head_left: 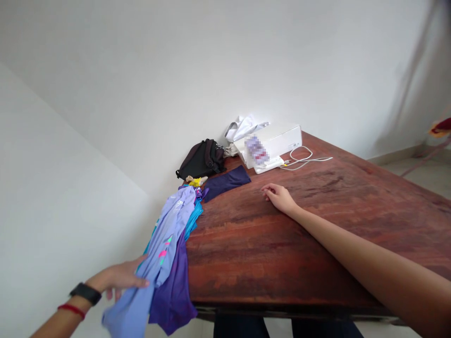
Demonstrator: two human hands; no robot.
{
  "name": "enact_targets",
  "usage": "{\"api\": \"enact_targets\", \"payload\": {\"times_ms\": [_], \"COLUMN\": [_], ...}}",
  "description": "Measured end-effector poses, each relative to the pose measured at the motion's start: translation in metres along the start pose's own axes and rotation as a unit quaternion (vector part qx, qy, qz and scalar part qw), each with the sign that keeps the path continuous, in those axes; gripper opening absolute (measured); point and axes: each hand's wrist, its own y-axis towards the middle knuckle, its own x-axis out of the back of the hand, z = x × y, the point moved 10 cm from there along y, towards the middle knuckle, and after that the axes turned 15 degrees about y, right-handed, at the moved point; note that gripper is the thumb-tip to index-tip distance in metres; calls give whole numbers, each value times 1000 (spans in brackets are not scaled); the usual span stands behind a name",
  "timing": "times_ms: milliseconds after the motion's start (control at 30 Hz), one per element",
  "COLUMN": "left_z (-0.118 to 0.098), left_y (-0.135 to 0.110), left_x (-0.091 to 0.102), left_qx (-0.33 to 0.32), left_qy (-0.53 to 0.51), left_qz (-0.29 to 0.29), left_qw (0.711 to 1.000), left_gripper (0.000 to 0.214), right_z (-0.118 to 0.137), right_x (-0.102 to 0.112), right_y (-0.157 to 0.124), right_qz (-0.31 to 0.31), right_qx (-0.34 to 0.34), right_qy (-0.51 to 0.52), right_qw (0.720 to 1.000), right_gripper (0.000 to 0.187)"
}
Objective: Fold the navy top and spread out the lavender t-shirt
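The left hand [120, 277], with a black smartwatch [85, 293] and a red wrist thread [71, 310], is held open against a lavender printed shirt [165, 249], its grip released. That shirt, a purple garment [172, 295] and a teal garment [193, 220] hang over the edge of the wooden tabletop [282, 249]. The right hand [280, 197] lies loosely curled and empty on the wood, near a navy cloth [225, 183]. Beyond are a black backpack [201, 159] and a white box [273, 143], part of it blurred out, with a white cable [305, 159] beside it.

Black smartwatch [85, 293] — and a red thread bracelet [71, 310]
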Motion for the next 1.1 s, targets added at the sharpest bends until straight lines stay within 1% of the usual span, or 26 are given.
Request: {"api": "enact_targets", "payload": {"times_ms": [33,67,100,133,167,200,233,300,367,433,467,500,567,600,633,700,767,833,900,967,1033,1100], "left_z": [2,1,2,4,5,7,6,0,-16,-41,-57,-77,-124,-148,-170,-208,-239,-264,-282,-294,-302,-302], "left_y": [2,4,7,9,11,11,11,5,-2,-7,-7,-6,4,12,22,48,79,110,139,165,186,205], "left_x": [-36,-58,-72,-79,-78,-71,-58,-21,24,70,93,112,142,153,162,178,191,201,211,216,216,214], "left_qx": [8,-8,-19,-28,-40,-52,-63,-88,-107,-118,-118,-135,-189,-219,-245,-277,-295,-300,-287,-265,-246,-225], "left_qy": [-30,-54,-64,-65,-59,-47,-34,-11,1,9,19,31,49,58,64,67,56,39,12,-6,-18,-33], "left_qz": [72,97,106,103,85,61,32,-37,-106,-166,-198,-223,-252,-257,-264,-267,-268,-269,-282,-299,-313,-325], "left_qw": [997,994,992,992,994,996,997,995,989,979,973,965,948,939,931,920,916,915,915,917,917,918], "left_gripper": [99,92,84,81,77,74,71,63,62,71,78,83,85,86,87,93,99,103,104,106,102,93], "right_z": [0,1,1,2,2,2,3,3,4,4,4,4,3,3,4,5,7,8,8,8,7,6], "right_x": [0,-1,-1,-1,-1,-2,-2,-3,-4,-4,-4,-5,-5,-5,-5,-5,-6,-6,-7,-7,-7,-8], "right_y": [0,-1,-1,-1,-2,-2,-2,-2,-2,-1,-1,-1,-1,-2,-2,-2,-2,-2,-2,-2,-1,-1], "right_qz": [1,3,4,5,7,10,14,23,28,31,32,33,34,33,32,32,33,34,35,34,36,38], "right_qx": [0,1,2,3,3,4,4,4,8,9,10,11,12,12,13,11,9,6,4,3,5,5], "right_qy": [-1,-4,-6,-7,-8,-11,-16,-30,-46,-54,-55,-55,-52,-51,-49,-49,-53,-59,-60,-61,-63,-64], "right_qw": [1000,1000,1000,1000,1000,1000,1000,999,999,998,998,998,998,998,998,998,998,998,998,998,997,997], "right_gripper": [22,22,22,22,22,22,22,23,24,24,24,24,24,24,24,23,23,23,23,22,21,20]}}
